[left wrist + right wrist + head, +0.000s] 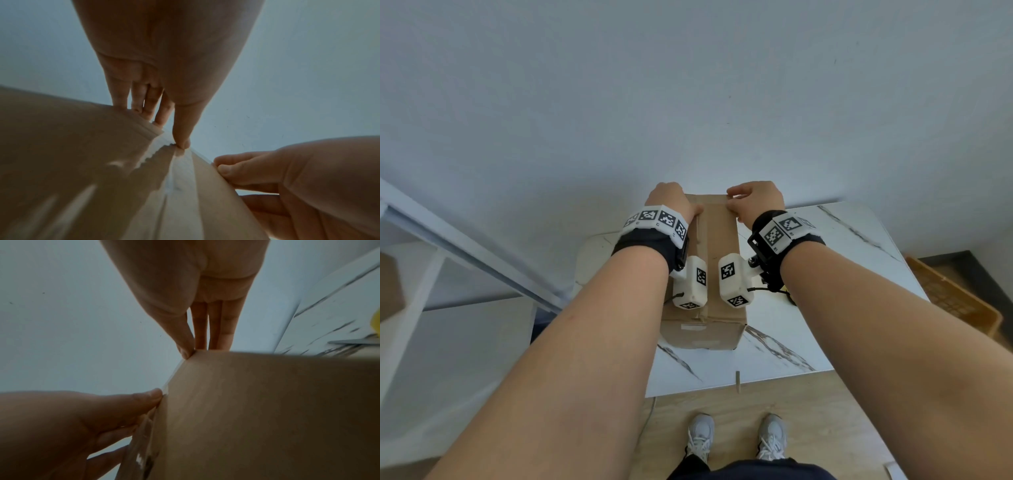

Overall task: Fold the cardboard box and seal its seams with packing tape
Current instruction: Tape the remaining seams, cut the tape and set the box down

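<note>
A brown cardboard box [717,240] lies flaps closed on the white marble table [842,274]. Clear packing tape [158,151] with a serrated end runs along its top seam to the far edge. My left hand [671,200] is at the box's far edge, left of the seam. Its fingers [139,100] hang straight down the far face, and its thumb [182,141] presses on the tape end. My right hand [753,200] is at the same edge, right of the seam. Its fingers [213,331] are straight over the far side, with the thumb [186,352] on the box [267,402] corner edge.
A woven brown basket [955,298] stands on the floor to the right of the table. White shelving [414,274] is on the left. A small wooden piece [738,380] sticks out at the table's front edge. A yellow object [375,322] and a metal item [353,341] lie on the table beyond the box.
</note>
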